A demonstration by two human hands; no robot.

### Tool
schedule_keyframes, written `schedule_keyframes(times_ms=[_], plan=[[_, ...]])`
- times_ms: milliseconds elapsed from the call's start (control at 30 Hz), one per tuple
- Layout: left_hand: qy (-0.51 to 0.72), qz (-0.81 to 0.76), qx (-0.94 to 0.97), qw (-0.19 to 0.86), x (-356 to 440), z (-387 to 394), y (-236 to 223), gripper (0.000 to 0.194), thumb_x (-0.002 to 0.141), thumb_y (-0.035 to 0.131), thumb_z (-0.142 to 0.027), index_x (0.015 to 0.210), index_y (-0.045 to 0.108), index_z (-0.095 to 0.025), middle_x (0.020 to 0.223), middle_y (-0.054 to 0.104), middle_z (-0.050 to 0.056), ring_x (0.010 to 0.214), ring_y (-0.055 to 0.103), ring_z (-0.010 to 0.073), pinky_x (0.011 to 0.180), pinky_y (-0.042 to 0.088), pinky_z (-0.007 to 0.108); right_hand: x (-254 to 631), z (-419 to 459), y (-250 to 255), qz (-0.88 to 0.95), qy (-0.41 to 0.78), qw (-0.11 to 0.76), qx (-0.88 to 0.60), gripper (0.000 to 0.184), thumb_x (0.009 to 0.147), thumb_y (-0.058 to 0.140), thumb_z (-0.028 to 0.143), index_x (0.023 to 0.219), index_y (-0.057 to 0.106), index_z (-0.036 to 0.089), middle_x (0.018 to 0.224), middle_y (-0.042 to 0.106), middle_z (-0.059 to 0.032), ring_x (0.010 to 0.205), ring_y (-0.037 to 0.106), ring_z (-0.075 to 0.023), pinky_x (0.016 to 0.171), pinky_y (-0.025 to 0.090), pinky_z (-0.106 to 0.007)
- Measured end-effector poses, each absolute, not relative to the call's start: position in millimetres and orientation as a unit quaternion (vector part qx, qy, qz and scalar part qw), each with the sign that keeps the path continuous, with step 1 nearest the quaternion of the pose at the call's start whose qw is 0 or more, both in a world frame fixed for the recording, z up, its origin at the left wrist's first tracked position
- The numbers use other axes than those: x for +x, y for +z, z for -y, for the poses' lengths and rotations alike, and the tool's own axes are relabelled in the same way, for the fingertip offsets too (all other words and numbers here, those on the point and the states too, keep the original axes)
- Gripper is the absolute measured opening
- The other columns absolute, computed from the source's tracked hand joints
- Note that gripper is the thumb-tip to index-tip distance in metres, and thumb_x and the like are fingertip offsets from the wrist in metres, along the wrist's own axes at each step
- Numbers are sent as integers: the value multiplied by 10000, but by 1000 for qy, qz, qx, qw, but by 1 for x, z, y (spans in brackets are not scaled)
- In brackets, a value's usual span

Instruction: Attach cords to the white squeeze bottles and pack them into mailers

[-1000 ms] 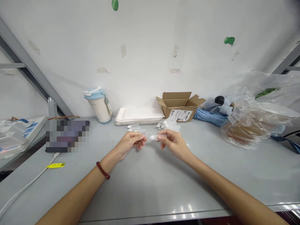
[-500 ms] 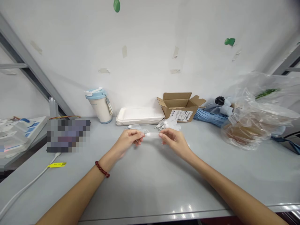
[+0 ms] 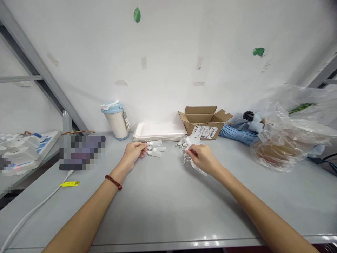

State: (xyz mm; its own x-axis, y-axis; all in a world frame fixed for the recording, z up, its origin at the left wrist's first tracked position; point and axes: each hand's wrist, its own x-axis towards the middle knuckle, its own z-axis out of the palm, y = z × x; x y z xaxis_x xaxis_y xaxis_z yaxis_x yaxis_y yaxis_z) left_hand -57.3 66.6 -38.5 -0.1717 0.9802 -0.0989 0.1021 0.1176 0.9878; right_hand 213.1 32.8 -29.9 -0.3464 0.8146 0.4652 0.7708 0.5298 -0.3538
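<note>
White plastic vials (image 3: 155,148) touch the loose left hand (image 3: 133,154); right hand (image 3: 202,158) pinches a corded bunch (image 3: 189,144).

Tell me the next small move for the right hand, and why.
Probably lift a single tube out of the pile of small clear tubes with thin loops. The right hand has its fingertips in among the loops, which look bunched, while the left hand rests beside three separate tubes.
</note>
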Motion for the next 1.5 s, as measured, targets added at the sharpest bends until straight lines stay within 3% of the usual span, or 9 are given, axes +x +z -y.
schedule_keyframes(times_ms=[133,267,367,500,700,833,1033,1300,1500], plan=[[476,-609,454,443,-54,-65,-38,192,679,643,-281,731,625,-97,604,585,19,482,510,84,432,382,194,209,-24,-22,833,22,218,-508,310,867,441,258,572,501,189,492,493,-2,462,383,-117,496,232,-258],[479,-625,435,436,-49,-61,-31,218,711,600,-209,904,597,-107,605,596,12,466,521,94,419,386,199,209,-23,-21,833,-12,187,-521,246,860,439,211,639,542,180,582,563,-22,507,440,-125,547,288,-260],[482,-626,439,428,-45,-58,-28,256,715,588,-173,964,571,-116,602,597,7,462,523,98,415,387,202,213,-29,-24,826,-85,207,-518,171,855,433,181,775,583,164,762,613,-74,696,526,-180,656,364,-288],[482,-616,454,427,-42,-56,-27,281,717,595,-172,990,553,-121,611,597,7,470,529,101,417,389,203,221,-39,-31,796,-167,253,-524,228,876,419,233,1007,582,141,1044,579,-149,956,492,-267,783,395,-367],[495,-611,449,424,-42,-56,-29,365,703,615,-184,1046,500,-141,615,597,-7,464,532,105,417,391,207,229,-53,-46,739,-99,287,-602,430,901,352,332,1269,463,140,1269,488,-169,1128,433,-313,885,381,-465],[498,-609,448,426,-41,-55,-27,374,696,617,-190,1046,491,-146,618,602,-7,470,540,108,421,391,207,237,-62,-51,709,11,325,-626,439,896,341,347,1282,470,183,1179,560,-138,1110,484,-285,897,392,-449],[497,-610,446,427,-41,-55,-27,358,699,603,-192,1038,502,-141,622,601,-2,475,546,113,425,392,212,245,-67,-46,687,123,384,-605,377,849,385,337,1118,591,172,984,641,-92,947,566,-233,852,416,-385],[498,-605,448,431,-41,-55,-29,344,709,587,-200,1039,507,-144,629,597,-3,477,537,107,433,392,211,248,-66,-42,636,176,448,-603,306,790,438,309,971,637,161,855,661,-72,802,593,-206,759,443,-356],[505,-604,444,428,-42,-54,-30,308,699,565,-188,1000,519,-143,611,596,-9,466,531,105,437,391,214,248,-67,-42,617,139,503,-589,256,774,474,297,912,650,171,866,677,-68,802,600,-203,754,449,-360]])
